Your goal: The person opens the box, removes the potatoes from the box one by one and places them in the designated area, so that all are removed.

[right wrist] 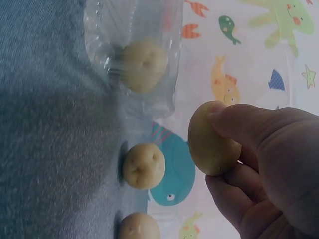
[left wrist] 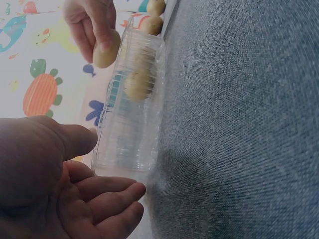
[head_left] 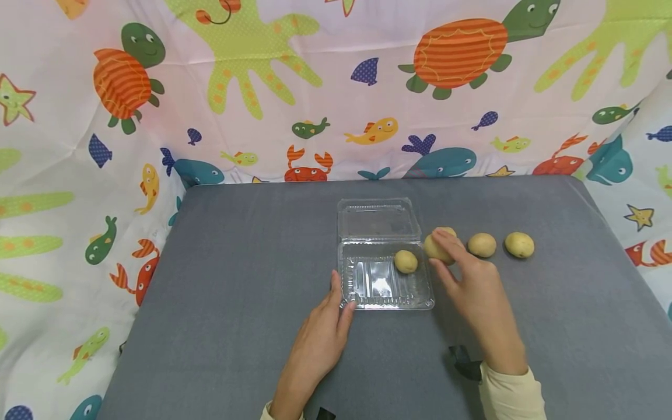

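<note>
A clear plastic clamshell container (head_left: 367, 300) lies on the grey cloth with its lid (head_left: 377, 219) folded back, away from me. One potato (head_left: 406, 262) is inside, towards the right side of the base. My left hand (head_left: 319, 335) touches the container's near left corner, index finger along the left side and thumb at the front edge. Just right of the container, my right hand (head_left: 475, 286) pinches another potato (right wrist: 214, 142) between thumb and fingers, raised off the cloth. Two more potatoes, one nearer (head_left: 482, 245) and one farther right (head_left: 520, 245), sit on the cloth.
Grey cloth (head_left: 236, 280) covers the tabletop. A white curtain (head_left: 336, 99) printed with sea animals stands behind the table and along both sides. Dark straps or pieces (head_left: 464, 363) show by the wrists.
</note>
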Demonstrator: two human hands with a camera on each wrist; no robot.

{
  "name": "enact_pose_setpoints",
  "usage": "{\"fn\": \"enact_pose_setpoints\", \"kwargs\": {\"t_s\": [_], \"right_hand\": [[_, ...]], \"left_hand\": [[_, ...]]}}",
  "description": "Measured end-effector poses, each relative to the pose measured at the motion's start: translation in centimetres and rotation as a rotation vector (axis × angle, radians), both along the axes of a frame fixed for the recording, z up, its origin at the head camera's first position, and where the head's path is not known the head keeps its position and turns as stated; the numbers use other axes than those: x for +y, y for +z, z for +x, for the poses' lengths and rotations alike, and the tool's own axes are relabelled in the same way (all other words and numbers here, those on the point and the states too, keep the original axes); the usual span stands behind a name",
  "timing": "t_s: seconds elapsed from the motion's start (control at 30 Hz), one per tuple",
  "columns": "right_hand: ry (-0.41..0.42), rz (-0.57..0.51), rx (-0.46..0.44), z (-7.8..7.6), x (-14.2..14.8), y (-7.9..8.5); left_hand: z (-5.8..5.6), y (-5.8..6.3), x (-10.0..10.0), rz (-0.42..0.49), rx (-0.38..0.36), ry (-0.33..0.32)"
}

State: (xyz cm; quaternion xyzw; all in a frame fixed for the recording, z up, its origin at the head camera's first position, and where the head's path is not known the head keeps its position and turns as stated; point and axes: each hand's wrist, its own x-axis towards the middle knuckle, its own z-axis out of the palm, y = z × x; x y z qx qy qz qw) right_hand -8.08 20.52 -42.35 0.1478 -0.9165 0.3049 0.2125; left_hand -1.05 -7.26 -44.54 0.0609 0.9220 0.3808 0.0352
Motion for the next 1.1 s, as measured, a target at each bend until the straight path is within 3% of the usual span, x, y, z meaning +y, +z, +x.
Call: {"fn": "enact_pose_setpoints", "kwargs": {"t_s": [1.1], "right_hand": [[-0.062, 0.015, -0.03, 1.0, 2.9, -1.5]], "left_hand": [[0.0, 0.0, -0.1, -0.007, -0.002, 0.001]]}}
